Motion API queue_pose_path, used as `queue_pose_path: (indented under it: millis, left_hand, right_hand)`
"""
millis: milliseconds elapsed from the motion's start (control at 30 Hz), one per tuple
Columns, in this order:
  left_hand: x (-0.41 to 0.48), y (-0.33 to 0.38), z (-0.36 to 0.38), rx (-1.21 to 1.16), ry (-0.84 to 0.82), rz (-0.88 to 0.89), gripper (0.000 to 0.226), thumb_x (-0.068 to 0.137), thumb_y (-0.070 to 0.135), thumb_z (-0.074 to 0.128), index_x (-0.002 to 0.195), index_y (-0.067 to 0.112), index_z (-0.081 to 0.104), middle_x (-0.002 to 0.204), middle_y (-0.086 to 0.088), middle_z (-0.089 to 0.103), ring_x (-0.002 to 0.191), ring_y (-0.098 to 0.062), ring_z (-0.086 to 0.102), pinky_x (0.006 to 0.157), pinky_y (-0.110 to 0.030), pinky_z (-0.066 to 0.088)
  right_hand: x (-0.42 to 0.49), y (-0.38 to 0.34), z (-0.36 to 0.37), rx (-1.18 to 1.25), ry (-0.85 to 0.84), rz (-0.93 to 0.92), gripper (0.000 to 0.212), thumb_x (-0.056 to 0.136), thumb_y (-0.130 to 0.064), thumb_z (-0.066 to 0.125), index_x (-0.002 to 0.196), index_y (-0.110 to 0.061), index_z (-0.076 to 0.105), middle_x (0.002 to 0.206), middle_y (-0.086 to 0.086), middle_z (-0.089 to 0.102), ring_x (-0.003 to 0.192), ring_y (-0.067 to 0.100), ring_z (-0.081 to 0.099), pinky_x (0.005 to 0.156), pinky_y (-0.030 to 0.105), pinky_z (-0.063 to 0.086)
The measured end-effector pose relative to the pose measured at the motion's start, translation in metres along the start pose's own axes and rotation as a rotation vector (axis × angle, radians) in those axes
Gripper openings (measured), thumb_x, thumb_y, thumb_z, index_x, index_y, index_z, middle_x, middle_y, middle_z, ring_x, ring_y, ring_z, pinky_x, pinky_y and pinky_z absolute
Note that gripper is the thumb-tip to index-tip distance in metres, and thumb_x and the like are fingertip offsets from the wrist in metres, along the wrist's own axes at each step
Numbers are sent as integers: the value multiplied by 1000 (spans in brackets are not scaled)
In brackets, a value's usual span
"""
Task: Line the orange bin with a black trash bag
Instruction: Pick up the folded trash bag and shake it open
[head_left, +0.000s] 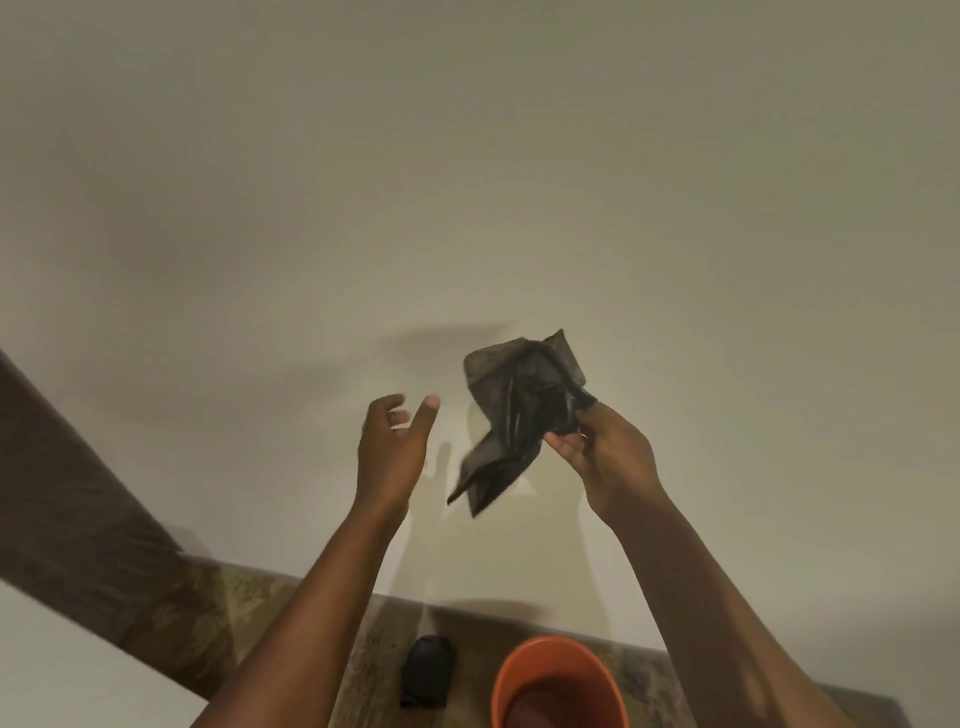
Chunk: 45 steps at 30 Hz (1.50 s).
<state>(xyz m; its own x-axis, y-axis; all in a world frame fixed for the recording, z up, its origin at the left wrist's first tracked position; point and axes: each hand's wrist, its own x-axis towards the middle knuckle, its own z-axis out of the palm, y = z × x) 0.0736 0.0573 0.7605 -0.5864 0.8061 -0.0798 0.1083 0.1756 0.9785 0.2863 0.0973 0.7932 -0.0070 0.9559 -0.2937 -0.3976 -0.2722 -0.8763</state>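
Observation:
A crumpled, partly folded black trash bag (511, 415) hangs in the air in front of a pale wall, pinched at its right edge by my right hand (602, 452). My left hand (392, 441) is raised to the left of the bag, fingers apart, holding nothing and not touching the bag. Below, at the bottom edge of the view, stands the orange bin (558, 680), round, open at the top, with no bag in it. Its lower part is cut off by the frame.
A black roll or bundle (428, 670) lies on the mottled floor (249, 613) just left of the bin. A dark brown slanted band (78, 493) runs along the left. The pale wall (467, 182) fills most of the view.

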Motion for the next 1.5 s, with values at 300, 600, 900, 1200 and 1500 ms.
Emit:
queue_pose_path:
  millis: [300,600,900,1200,1500]
  left_hand:
    - [12,42,19,-83,-366,-246,33,98,36,63,107,5,69,88,-10,72,67,-22,67,59,-31,52]
    - [14,55,25,-145,-359,-329,17,95,22,66,93,5,67,73,-8,61,53,-17,52,43,-23,40]
    - [18,78,16,-37,-283,-49,14,90,-3,62,93,7,71,79,-9,70,62,-19,65,56,-27,53]
    - [5,99,26,13,-436,50,25,92,-6,57,90,11,76,86,-8,73,69,-18,67,55,-27,54]
    - [6,94,10,376,-102,410,19,90,10,49,93,18,66,91,5,62,90,-19,60,74,-31,47]
  right_hand:
    - [-8,-9,9,-470,-93,-233,30,95,-3,47,96,-9,76,98,4,77,71,7,73,84,36,62]
    - [-9,-16,-7,-627,-141,-268,16,95,-9,56,97,-10,72,94,7,78,79,18,77,87,38,62]
    - [-6,-24,-28,-948,92,-268,25,89,-21,62,114,-25,62,101,1,69,87,17,65,79,35,52]
    - [-9,-31,15,-1137,-221,-471,61,89,-41,72,144,-32,49,118,-8,59,104,16,61,90,30,47]
    - [4,-22,14,-1267,-90,-459,38,89,-43,69,73,-11,59,74,2,64,73,22,61,65,33,49]
